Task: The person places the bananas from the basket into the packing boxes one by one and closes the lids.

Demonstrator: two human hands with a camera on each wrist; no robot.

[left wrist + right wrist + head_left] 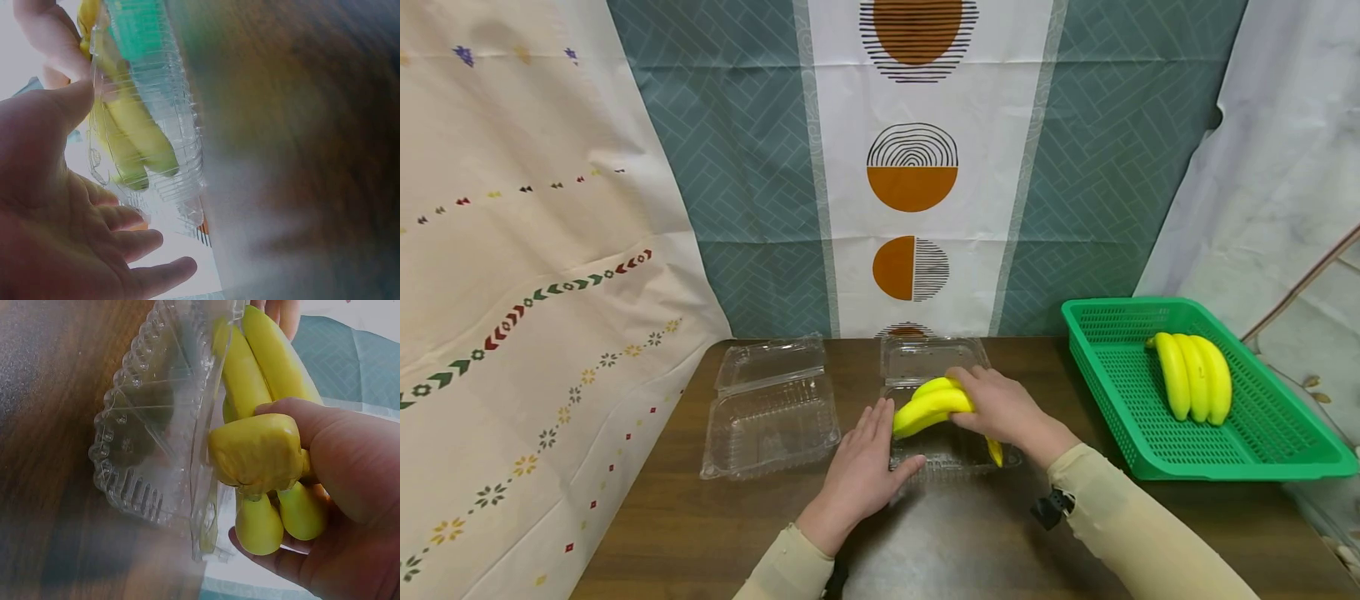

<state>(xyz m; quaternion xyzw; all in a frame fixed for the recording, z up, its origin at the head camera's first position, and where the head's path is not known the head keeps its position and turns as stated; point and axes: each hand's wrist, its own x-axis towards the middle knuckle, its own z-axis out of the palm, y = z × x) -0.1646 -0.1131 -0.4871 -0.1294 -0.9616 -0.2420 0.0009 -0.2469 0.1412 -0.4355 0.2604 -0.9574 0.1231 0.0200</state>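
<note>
A bunch of yellow bananas [928,408] lies tilted over the base of the right-hand clear clamshell container [940,458], its lid raised at the back. My right hand [1003,408] grips the bunch near the stem [256,450]; in the right wrist view the thumb and fingers [284,562] are around it. My left hand [865,467] lies with straight fingers along the container's left side; in the left wrist view its thumb touches the clear wall [181,125] and its fingers [134,244] are spread. The banana tips [144,150] show through the plastic.
A second clear clamshell container [771,425] stands open on the brown table [662,500] at the left. At the right is a green basket [1138,450] with another bunch of bananas [1198,379] in it. Patterned cloths [760,167] hang behind and at the left side.
</note>
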